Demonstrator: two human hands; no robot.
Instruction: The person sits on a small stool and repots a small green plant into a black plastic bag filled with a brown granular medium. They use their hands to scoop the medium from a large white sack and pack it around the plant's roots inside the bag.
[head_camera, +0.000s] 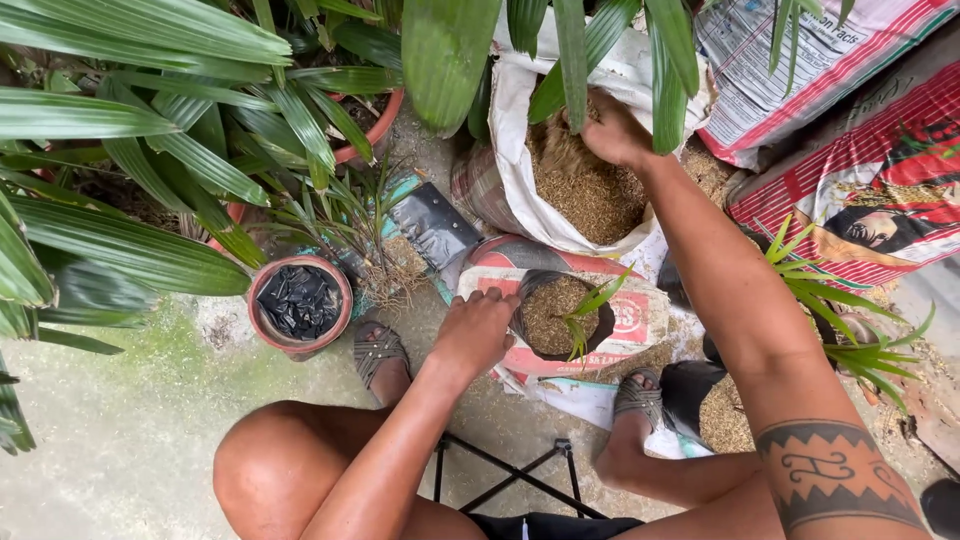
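The black grow bag (535, 290) sits on a folded red and white sack (640, 320) on the concrete ground (120, 440), just ahead of the person's knees and between the two sandalled feet. It is filled near its rim with brown husk mix (545, 320), and a small green seedling (590, 305) stands in it, leaning a little to the right. The left hand (478, 330) rests on the bag's left rim, its grip curled shut over the edge and holding the bag upright. The right hand (612, 130) reaches further out into a large white sack (510, 150) that stands open behind the grow bag; its grip is closed on a clump of the same brown husk, partly hidden by hanging palm leaves (575, 50).

To the left, a clay pot (265, 320) lined with black plastic stands on the ground near the left foot (378, 350). Beside it lies a tipped bag of young palm shoots (365, 225) with bare roots showing. More printed red and white sacks (870, 150) are stacked at the upper right. Large potted palms (150, 130) fill the upper left. Loose husk is scattered on the ground around the right foot (638, 395). The legs of a small folding stool (520, 470) show under the person.
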